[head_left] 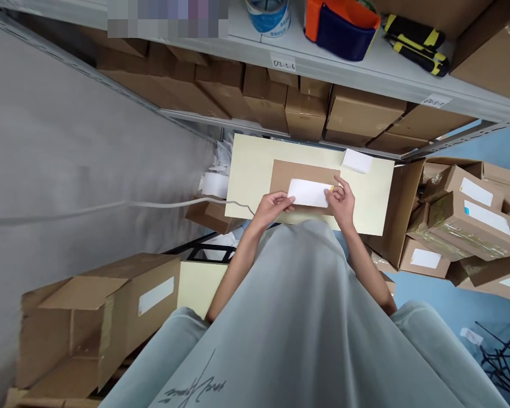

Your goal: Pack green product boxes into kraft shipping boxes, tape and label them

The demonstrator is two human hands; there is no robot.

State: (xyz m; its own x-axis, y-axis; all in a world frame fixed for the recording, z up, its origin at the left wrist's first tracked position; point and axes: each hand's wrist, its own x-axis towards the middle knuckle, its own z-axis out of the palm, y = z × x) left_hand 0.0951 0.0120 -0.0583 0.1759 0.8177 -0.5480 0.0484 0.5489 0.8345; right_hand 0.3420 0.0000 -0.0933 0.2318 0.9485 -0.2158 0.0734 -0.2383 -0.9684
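Observation:
A white label (309, 193) with a small yellow mark at its right end is stretched between my two hands. My left hand (274, 207) pinches its left end, thumb on top. At the right end, the thumb and fingers of my right hand (341, 199) grip it near the yellow mark. Just beneath the label is a flat brown cardboard piece or box (300, 169); whether the label touches it I cannot tell. Both rest over a pale yellow tabletop (250, 164). A stack of white labels (357, 161) lies at the table's back right.
Shelving (255, 50) with several cartons crosses the front. Blue tape (268, 20), an orange-and-blue tape dispenser (342, 28) and yellow-black cutters (416, 45) lie on it. Labelled boxes (471, 221) fill the right; an open carton (97, 317) stands left. A grey cable (174, 204) reaches the table.

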